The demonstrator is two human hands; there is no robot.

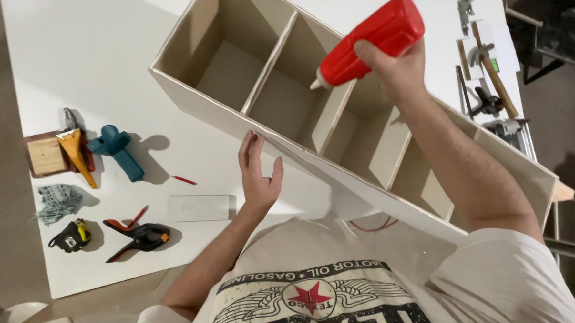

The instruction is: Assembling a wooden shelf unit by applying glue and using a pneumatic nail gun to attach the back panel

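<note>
in the head view, the right hand (393,63) is gripping a red glue bottle (373,40) at upper centre, its white nozzle pointing down-left over a divider of the wooden shelf box (280,145) lying diagonally across the white tabletop (89,54). the left hand (257,172) is open, fingers spread, touching the box's near edge, holding nothing. a spring clamp (139,236) and tape measure (73,235) are lying at lower left.
</note>
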